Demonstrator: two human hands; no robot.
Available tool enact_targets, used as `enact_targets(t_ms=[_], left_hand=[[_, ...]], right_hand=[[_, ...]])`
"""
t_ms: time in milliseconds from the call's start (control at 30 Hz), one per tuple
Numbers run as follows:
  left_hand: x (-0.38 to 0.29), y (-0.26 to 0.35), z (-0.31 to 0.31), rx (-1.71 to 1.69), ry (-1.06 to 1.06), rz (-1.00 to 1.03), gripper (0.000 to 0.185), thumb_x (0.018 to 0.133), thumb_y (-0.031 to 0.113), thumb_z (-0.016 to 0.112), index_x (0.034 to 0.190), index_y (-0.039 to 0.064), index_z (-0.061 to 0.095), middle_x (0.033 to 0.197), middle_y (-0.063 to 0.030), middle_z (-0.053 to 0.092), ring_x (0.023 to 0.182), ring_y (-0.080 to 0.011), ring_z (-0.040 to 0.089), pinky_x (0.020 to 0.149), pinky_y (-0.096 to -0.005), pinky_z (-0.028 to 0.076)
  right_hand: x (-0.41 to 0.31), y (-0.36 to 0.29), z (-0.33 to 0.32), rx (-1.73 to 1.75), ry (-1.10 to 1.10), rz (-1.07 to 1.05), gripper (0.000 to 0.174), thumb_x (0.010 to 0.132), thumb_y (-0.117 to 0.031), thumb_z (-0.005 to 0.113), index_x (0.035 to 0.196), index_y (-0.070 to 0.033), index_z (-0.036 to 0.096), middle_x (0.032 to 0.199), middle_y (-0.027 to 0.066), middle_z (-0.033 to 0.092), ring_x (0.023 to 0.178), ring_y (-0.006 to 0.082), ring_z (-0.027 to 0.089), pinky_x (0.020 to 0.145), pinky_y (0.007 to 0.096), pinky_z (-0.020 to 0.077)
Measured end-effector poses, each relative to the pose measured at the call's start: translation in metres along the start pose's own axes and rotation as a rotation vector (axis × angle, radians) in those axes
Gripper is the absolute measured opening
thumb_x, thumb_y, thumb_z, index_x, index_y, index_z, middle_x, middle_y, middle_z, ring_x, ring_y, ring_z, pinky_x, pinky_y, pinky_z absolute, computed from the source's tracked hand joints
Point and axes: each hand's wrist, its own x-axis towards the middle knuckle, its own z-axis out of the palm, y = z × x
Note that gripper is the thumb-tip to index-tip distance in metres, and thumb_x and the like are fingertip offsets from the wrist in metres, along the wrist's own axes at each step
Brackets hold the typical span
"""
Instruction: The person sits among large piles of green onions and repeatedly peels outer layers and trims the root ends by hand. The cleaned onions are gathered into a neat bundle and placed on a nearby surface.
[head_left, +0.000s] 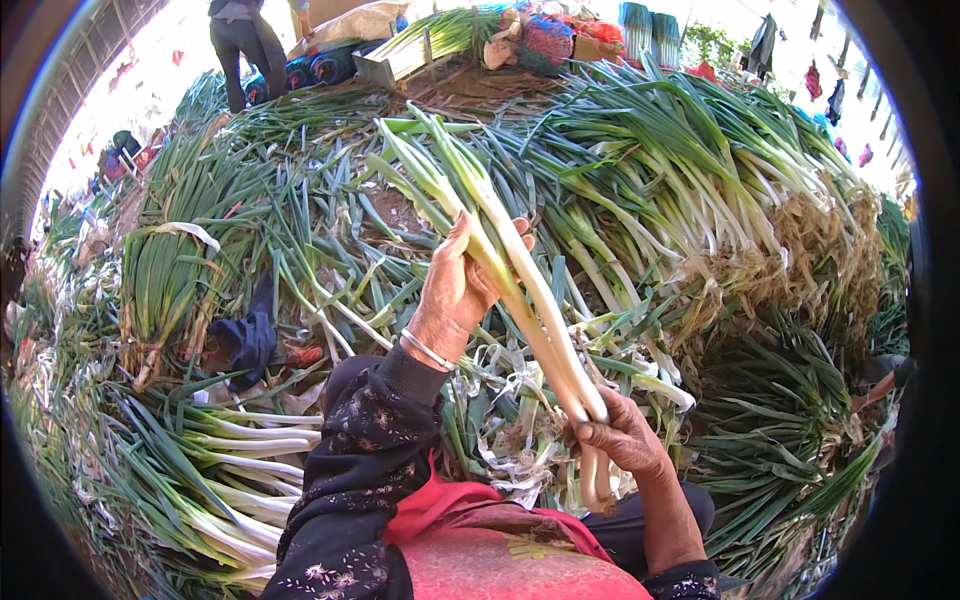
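Two long green onions (551, 322) lie slanted between my hands, leaves at the top and root ends at the bottom. My left hand (472, 281) is wrapped around them below the leaves, a silver-coloured bangle on its wrist. Near the root ends, the thumb and fingers of my right hand (619, 435) pinch the white stems. A loose strip of skin hangs beside the stems. Stripped leaves and pale skins (517, 450) lie beneath, in front of my red apron (510, 555).
Untrimmed green onions with dry roots (795, 247) are heaped at the right. Cleaned white-stemmed ones (240, 480) lie at the lower left, near a dark cloth (251, 337). Another person (244, 45) stands at the upper left, by a tray of green onions (427, 45).
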Motion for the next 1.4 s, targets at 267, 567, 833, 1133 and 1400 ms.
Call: enact_targets(t_ms=[267,567,833,1133,1400], left_hand=[[-0.009,-0.021,0.003,0.012,-0.135,-0.190,0.047,0.096,0.035,0.049,0.135,0.010,0.040,0.137,-0.0187,0.044,0.124,-0.0360,0.045,0.096,-0.0546,0.043],[-0.017,-0.071,-0.019,0.275,0.294,-0.442,0.037,0.095,0.037,0.051,0.115,0.006,0.055,0.102,-0.0146,0.064,0.090,-0.0287,0.064,0.078,-0.0436,0.053],[-0.013,-0.042,-0.020,0.109,0.181,-0.243,0.032,0.096,0.028,0.051,0.116,0.004,0.055,0.113,-0.0145,0.062,0.107,-0.0316,0.059,0.087,-0.0471,0.050],[-0.030,-0.071,0.010,0.279,-0.087,-0.265,0.050,0.090,0.030,0.060,0.131,0.004,0.048,0.127,-0.0067,0.055,0.114,-0.0187,0.052,0.100,-0.0369,0.039],[-0.021,-0.069,0.029,0.263,-0.225,-0.290,0.054,0.088,0.029,0.065,0.130,-0.001,0.048,0.120,-0.0049,0.054,0.113,-0.0146,0.048,0.100,-0.0298,0.035]], right_hand=[[0.018,-0.003,-0.008,-0.375,0.250,-0.119,0.041,0.089,-0.025,0.065,0.119,-0.001,0.052,0.098,0.0054,0.059,0.087,0.0132,0.054,0.077,0.0287,0.0455],[0.017,-0.027,-0.029,-0.319,0.424,-0.149,0.031,0.091,-0.021,0.060,0.110,0.003,0.056,0.081,0.0046,0.058,0.073,0.0116,0.049,0.068,0.0279,0.0436],[0.049,0.013,-0.035,-0.816,0.501,-0.010,0.039,0.090,-0.027,0.059,0.119,-0.001,0.053,0.094,0.0171,0.063,0.085,0.0322,0.062,0.079,0.0396,0.0469],[0.051,-0.014,-0.014,0.066,0.252,-0.091,0.038,0.092,-0.021,0.057,0.124,-0.001,0.051,0.097,0.0055,0.061,0.082,0.0116,0.057,0.072,0.0239,0.0461],[0.060,-0.041,-0.004,0.336,0.193,-0.269,0.056,0.083,-0.011,0.067,0.133,0.000,0.043,0.106,0.0080,0.061,0.080,0.0145,0.061,0.069,0.0250,0.0509]])
